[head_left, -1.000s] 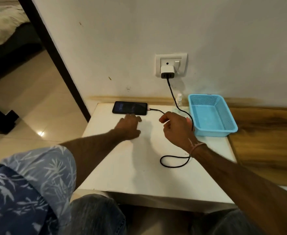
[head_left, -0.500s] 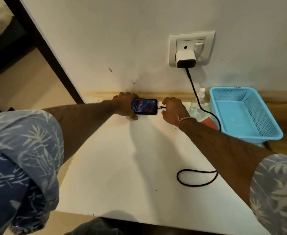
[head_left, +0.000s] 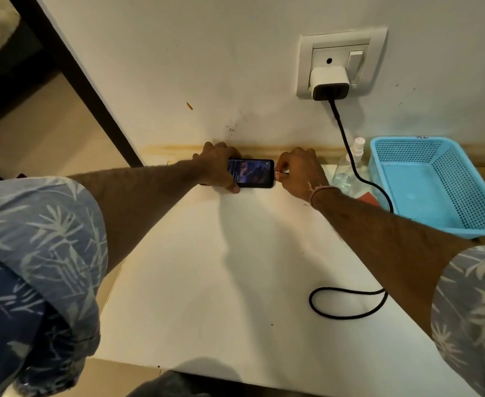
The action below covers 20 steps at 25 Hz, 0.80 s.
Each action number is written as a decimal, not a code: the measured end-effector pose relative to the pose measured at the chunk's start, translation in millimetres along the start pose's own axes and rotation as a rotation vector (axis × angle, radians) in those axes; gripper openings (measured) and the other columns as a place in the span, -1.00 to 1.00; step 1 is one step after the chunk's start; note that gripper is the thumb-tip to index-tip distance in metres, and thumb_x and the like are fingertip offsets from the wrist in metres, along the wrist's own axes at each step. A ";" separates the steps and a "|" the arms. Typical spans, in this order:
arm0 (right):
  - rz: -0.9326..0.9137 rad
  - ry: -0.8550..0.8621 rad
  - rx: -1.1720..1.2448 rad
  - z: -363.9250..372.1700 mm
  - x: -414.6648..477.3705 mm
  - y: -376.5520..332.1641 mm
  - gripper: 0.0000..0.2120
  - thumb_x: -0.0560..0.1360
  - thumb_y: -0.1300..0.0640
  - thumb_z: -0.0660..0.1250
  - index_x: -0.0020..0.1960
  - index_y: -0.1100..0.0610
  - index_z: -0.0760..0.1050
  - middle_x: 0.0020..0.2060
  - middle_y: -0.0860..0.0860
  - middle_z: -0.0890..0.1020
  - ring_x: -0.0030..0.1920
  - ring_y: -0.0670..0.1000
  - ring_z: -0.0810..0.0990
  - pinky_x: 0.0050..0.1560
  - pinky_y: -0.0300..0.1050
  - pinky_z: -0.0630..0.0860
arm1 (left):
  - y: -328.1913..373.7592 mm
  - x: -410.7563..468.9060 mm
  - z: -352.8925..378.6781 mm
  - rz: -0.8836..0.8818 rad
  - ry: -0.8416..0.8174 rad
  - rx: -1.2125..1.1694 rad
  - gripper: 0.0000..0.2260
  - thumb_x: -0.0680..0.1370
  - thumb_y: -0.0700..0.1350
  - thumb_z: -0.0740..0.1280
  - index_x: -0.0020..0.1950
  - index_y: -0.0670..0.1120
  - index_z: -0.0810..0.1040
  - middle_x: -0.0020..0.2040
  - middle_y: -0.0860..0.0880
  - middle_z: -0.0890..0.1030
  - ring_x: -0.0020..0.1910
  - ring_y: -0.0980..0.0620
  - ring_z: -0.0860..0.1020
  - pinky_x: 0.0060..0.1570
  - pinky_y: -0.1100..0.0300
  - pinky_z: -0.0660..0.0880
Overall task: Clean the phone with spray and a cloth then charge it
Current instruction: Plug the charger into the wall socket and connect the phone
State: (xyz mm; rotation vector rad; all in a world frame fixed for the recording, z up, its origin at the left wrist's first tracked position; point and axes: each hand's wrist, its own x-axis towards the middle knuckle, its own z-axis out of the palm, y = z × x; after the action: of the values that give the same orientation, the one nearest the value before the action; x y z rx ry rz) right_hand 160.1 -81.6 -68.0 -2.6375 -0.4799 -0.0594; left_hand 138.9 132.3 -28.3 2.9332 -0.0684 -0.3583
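One phone point(head_left: 254, 173) lies at the far edge of the tabletop point(head_left: 206, 282), screen lit. The left hand point(head_left: 218, 164) grips its left end. The right hand point(head_left: 300, 173) pinches the plug of one black cable point(head_left: 347, 316) against the phone's right end. The cable loops near the right edge and rises to one charger point(head_left: 329, 81) in the wall socket. One spray bottle point(head_left: 350, 164), one red cloth point(head_left: 367, 198) and one blue basket point(head_left: 464, 224) sit at the far right corner.

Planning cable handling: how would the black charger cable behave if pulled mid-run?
Likely floppy: the cable lies in a slack loop on the table. Probably light, being thin. A hard pull might drag the phone, where its end sits.
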 end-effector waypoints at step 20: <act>0.122 0.099 0.154 1.2 -4.5 -4.3 -0.93 0.39 0.09 0.51 -0.13 0.04 0.68 -0.06 0.05 0.65 0.09 0.09 0.52 0.05 0.00 0.56 | -0.4 -4.7 3.9 -0.004 0.058 -0.038 -0.37 0.31 0.04 0.60 0.33 0.03 0.47 0.23 -0.06 0.48 0.29 -0.16 0.32 0.26 -0.14 0.35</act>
State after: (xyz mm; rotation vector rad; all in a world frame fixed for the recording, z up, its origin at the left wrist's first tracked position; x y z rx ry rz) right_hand 154.4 -78.9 -67.8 -2.4932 -0.2783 -0.1102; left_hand 133.4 132.3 -31.0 2.9040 -0.0477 -0.2717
